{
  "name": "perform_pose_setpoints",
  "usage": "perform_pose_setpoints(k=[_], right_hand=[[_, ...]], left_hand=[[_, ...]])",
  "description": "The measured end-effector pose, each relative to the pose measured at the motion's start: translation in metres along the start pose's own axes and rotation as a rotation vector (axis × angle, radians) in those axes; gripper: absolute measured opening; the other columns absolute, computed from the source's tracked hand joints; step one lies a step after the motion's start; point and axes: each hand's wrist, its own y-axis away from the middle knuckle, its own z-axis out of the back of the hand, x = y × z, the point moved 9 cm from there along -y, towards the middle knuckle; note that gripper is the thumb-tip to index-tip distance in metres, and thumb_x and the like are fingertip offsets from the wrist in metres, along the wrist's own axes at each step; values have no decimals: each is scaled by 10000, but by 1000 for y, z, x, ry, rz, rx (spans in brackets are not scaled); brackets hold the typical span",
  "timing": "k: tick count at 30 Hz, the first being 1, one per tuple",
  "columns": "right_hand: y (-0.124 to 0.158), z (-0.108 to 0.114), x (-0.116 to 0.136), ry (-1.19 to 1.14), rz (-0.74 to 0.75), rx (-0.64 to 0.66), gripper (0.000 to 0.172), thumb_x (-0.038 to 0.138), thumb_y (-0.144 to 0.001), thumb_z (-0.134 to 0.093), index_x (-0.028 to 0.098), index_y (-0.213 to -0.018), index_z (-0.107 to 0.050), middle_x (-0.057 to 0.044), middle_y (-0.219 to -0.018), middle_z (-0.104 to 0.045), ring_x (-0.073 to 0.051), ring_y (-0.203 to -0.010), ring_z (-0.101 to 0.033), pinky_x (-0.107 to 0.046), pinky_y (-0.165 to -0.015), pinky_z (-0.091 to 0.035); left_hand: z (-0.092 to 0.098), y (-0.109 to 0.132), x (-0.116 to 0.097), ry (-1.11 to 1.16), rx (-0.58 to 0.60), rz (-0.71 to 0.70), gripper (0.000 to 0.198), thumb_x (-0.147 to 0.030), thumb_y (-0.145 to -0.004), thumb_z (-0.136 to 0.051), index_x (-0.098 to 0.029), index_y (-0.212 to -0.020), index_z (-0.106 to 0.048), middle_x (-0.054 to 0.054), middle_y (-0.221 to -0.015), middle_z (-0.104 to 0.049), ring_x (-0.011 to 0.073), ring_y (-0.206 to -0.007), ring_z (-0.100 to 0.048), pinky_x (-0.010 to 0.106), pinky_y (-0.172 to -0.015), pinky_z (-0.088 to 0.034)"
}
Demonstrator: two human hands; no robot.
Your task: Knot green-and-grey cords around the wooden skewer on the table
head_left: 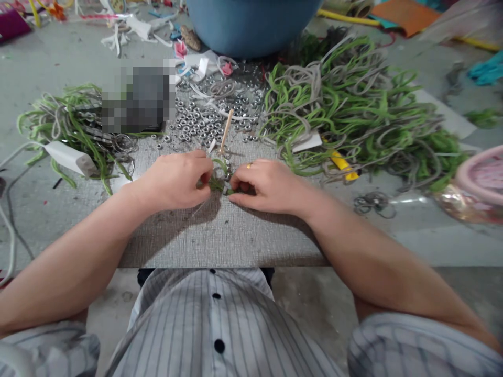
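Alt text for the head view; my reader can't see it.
Left hand and right hand handle green cord on a grey tabletop. Beyond, scattered metal rings lie between green-and-grey cord heaps, before a blue tub.

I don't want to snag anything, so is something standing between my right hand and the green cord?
Nothing visible does: your right hand is at the green cord. The wooden stick is just beyond, not between them.
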Motion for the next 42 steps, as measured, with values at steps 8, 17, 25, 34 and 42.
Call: perform_pose_setpoints(k=[8,17,25,34,42], right_hand=[[1,-2,3,53,52,-35,152,189,-842,-479,181,-777,-616,-39,-739,-619,-161,-676,-517,-297,-687,-347],[4,6,-2,25,63,3,96,170,-791,-483,187,-732,-557,-50,-820,-603,-159,-724,-514,-287,-661,-336],[10,12,-24,40,-21,126,108,134,-743,-511,196,-662,-477,-34,-789,-562,-149,-699,-480,-291,-644,-324],[15,15,-46,101,-137,177,74,148,-737,-502,196,-682,-517,-28,-786,-566,-151,-706,-496,-288,-629,-321],[13,11,-47,129,-156,245,61,175,-750,-488,192,-713,-533,-45,-820,-580,-167,-745,-515,-292,-649,-340]], left_hand=[[-11,-2,12,-89,134,33,140,-202,-759,-529,-195,-835,-647,-1,-867,-647,123,-674,-523,211,-551,-295],[-11,2,5,-179,195,8,147,-147,-760,-470,-178,-749,-613,2,-779,-638,105,-598,-457,231,-529,-243],[-12,0,11,-179,216,-2,119,-168,-723,-482,-190,-694,-595,7,-719,-627,107,-548,-454,233,-498,-237],[-11,0,12,-111,209,-13,141,-129,-695,-472,-176,-679,-603,16,-692,-628,100,-547,-469,213,-524,-289],[-8,4,10,-145,228,-11,201,-112,-742,-449,-173,-749,-640,30,-754,-634,131,-608,-497,248,-569,-318]])
